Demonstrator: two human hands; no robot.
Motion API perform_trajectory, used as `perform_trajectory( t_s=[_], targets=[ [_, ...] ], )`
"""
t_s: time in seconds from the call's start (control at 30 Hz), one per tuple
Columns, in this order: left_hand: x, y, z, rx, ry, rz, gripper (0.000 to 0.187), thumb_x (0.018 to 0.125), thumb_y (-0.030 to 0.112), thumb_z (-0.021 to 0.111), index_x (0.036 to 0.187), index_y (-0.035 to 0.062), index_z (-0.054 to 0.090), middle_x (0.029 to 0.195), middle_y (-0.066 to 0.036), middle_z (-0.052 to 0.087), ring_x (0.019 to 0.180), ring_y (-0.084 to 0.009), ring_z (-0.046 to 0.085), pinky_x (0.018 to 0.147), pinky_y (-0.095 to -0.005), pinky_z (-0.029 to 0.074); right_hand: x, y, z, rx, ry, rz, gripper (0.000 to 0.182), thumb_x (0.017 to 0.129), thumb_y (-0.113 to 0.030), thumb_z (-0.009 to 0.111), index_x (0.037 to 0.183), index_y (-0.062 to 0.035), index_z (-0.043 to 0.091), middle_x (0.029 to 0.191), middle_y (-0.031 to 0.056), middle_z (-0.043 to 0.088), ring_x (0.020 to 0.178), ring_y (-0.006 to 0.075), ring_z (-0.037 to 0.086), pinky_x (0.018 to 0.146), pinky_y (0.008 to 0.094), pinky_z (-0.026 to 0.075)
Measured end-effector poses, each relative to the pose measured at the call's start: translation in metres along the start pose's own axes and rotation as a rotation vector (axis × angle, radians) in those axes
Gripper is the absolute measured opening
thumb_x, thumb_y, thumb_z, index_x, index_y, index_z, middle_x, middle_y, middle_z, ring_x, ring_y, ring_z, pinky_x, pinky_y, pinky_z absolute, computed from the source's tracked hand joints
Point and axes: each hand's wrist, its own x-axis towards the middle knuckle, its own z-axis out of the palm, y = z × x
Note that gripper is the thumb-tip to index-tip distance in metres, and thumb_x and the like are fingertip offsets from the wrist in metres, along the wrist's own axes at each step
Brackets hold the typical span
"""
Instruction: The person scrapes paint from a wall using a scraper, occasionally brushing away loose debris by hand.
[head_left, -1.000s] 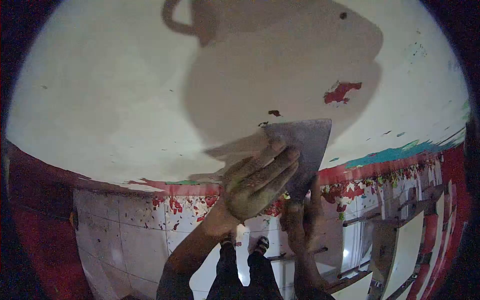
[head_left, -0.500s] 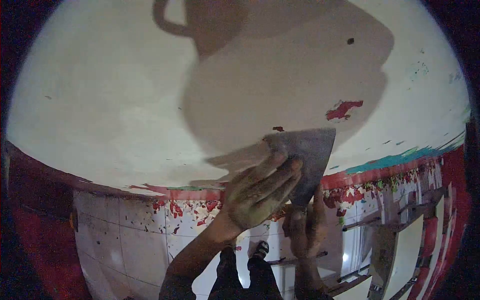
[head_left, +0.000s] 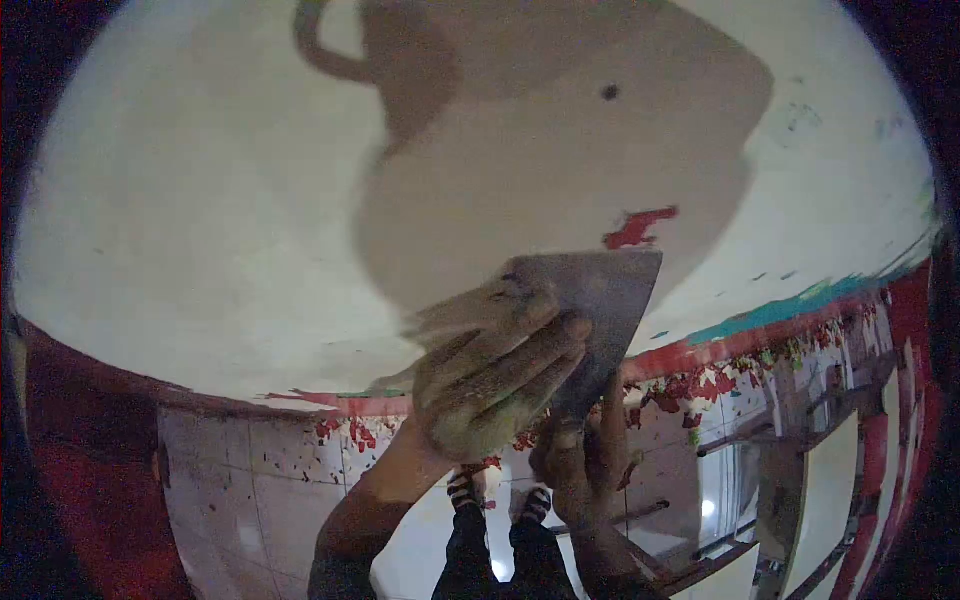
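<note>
My right hand is closed round the lower end of a wide grey scraper, low in the middle of the view. The fingers of my left hand lie stretched out flat on the blade's face; its thumb cannot be made out. The blade's broad top edge is at the pale wall surface, just below a bare red patch. Shadows of a head and hand fall across the wall.
A red and teal strip runs along the wall's lower edge. Red and green flakes litter the tiled floor near my feet. Pale boards and dark bars stand at the lower right.
The wall's marks have shifted left in view, and the blade is now closer beneath the red patch. A small dark red spot by its top edge no longer shows. Both hands have moved slightly left in view.
</note>
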Motion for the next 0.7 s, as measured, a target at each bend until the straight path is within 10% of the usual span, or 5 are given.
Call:
perform_trajectory(
  t_s=[0.2, 0.53, 0.7],
  targets=[
    [0.016, 0.022, 0.018, -0.005, 0.01, 0.057, 0.028, 0.075, 0.023, 0.061, 0.102, 0.0188, 0.065, 0.125, 0.004, 0.052, 0.118, -0.0136, 0.046, 0.101, -0.0518, 0.025, 0.005, -0.014, -0.015, 0.229, 0.127, -0.081, 0.063, 0.091, -0.03, 0.046, 0.136, 0.0055, 0.02, 0.098, 0.0122, 0.058, 0.067, 0.0109, 0.053, 0.057, 0.0245, 0.046],
    [0.037, 0.012, 0.013, 0.167, 0.06, 0.11, 0.031, 0.064, 0.022, 0.069, 0.095, 0.0217, 0.068, 0.112, 0.005, 0.061, 0.108, -0.0173, 0.053, 0.094, -0.043, 0.038, 0.014, -0.028, -0.03, 0.163, -0.017, 0.079, 0.057, 0.092, -0.022, 0.044, 0.136, 0.0053, 0.021, 0.108, 0.017, 0.057, 0.079, 0.0147, 0.058, 0.067, 0.0269, 0.048],
    [0.039, 0.01, 0.014, 0.149, 0.008, 0.164, 0.028, 0.065, 0.023, 0.068, 0.093, 0.0207, 0.068, 0.112, 0.004, 0.06, 0.108, -0.0168, 0.053, 0.091, -0.0352, 0.043, 0.017, -0.023, -0.023, 0.236, 0.075, 0.056, 0.066, 0.089, -0.022, 0.047, 0.139, 0.0017, 0.011, 0.064, 0.004, 0.051, 0.045, 0.0081, 0.046, 0.04, 0.0227, 0.037]
  ],
)
